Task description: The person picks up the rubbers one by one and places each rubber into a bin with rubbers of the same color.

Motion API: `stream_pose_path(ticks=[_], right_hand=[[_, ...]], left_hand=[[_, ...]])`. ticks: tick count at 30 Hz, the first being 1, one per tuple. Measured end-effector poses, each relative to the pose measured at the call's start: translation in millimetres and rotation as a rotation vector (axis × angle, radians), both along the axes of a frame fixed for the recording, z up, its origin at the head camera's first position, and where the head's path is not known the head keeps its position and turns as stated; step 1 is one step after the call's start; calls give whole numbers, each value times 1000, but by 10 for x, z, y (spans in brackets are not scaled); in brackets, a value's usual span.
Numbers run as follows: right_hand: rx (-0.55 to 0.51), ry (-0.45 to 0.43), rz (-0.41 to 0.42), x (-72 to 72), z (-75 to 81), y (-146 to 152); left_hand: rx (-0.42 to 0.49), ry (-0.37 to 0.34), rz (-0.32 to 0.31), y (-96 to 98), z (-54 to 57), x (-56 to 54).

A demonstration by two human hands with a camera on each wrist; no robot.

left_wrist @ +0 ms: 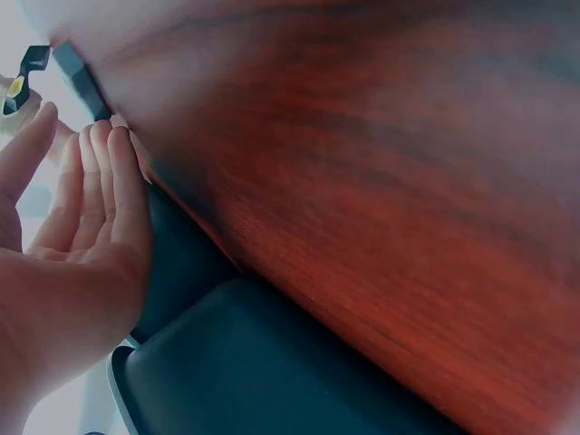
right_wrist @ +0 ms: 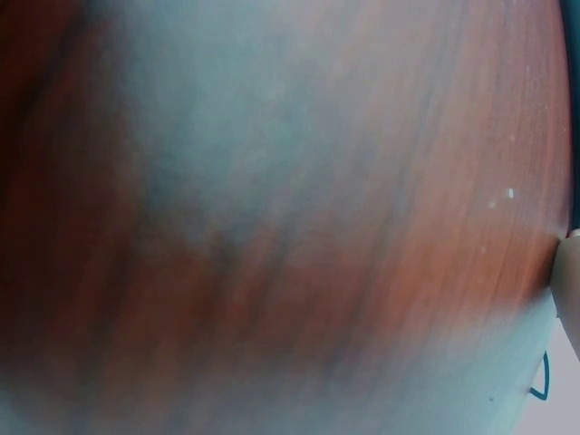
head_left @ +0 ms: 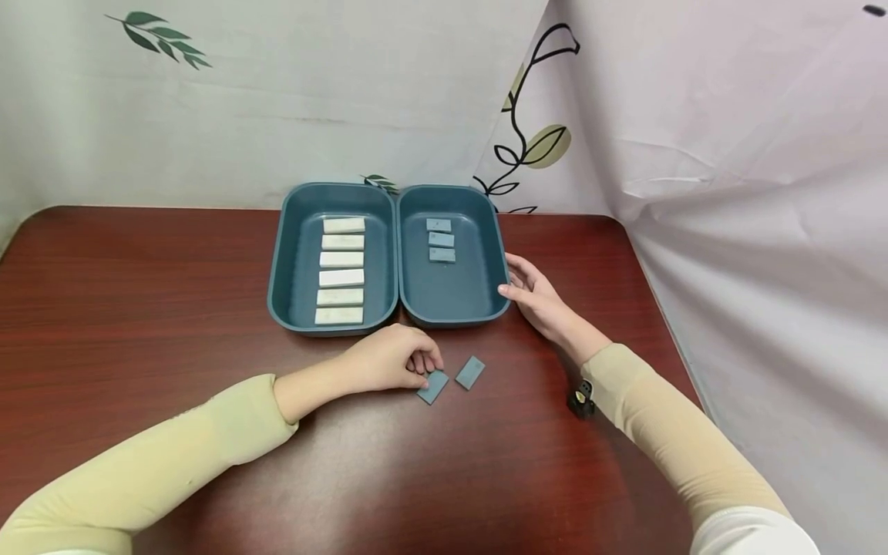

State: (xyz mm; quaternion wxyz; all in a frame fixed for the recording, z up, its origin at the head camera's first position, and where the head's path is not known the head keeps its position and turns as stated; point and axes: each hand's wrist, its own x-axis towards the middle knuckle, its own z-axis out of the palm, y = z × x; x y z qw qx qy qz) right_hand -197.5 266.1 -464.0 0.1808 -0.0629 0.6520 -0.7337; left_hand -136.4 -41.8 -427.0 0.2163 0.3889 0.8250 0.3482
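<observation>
My left hand [head_left: 395, 358] is low over the table, thumb tip overlapping one small blue-grey rectangular tile [head_left: 435, 389]. In the left wrist view its fingers [left_wrist: 95, 181] are fairly straight and the thumb stands apart, with a tile [left_wrist: 82, 80] by the fingertips. A second blue-grey tile [head_left: 470, 372] lies just to the right. My right hand [head_left: 537, 301] holds the right wall of the right blue tray [head_left: 454, 297], thumb over the rim, fingers outside. Three blue-grey tiles [head_left: 441, 240] form a column in that tray.
Close beside it stands the left blue tray [head_left: 294, 270], holding a column of several white rectangular blocks [head_left: 341, 277]. Both trays sit near the back of the reddish-brown wooden table [head_left: 139, 308]. A patterned white cloth [head_left: 277, 116] hangs behind and on the right.
</observation>
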Motion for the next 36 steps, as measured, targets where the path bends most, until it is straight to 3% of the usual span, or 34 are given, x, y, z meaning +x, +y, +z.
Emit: stream_pose_path(ticks=[16,26,36], right_hand=[[8,-18,-10,16,59,-12],[13,-25,-12,21,49,-7],[8,-30,-9,23,52,-21]], left_hand=[[-31,24,33,61,-67,-14],[-50,124,-1,88,-125,54],[-58,160,-24,53,-101,87]])
